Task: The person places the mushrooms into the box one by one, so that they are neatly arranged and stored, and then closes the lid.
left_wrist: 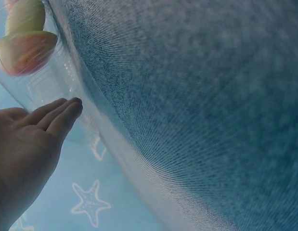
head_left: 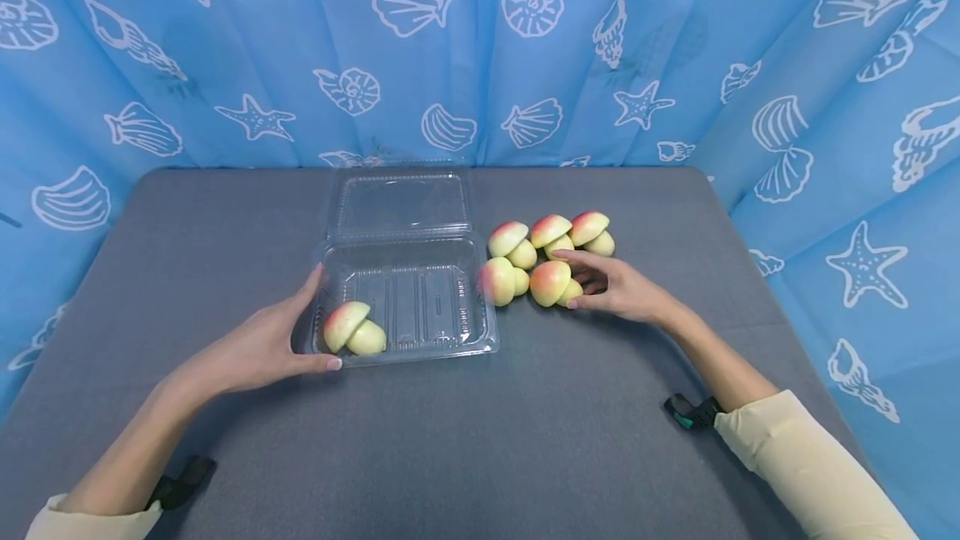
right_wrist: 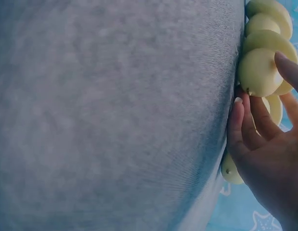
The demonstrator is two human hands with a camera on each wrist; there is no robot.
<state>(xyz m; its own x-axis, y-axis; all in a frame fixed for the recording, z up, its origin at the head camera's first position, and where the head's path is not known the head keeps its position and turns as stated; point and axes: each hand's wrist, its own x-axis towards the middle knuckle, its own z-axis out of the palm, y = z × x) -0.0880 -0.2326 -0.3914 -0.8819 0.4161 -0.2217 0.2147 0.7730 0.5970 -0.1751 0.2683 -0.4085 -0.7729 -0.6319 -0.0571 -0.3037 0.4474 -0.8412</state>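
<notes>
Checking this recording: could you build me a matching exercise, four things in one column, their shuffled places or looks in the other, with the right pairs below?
Things
1. Left hand
2. Clear lid
3. Right hand
4. Curtain

Places or looks
A. Among the mushroom shapes, outside the tray
B. Blue with white shells and starfish
C. At the tray's side
D. Open, on the tray's far side

Pairs
1-C, 2-D, 3-A, 4-B
</notes>
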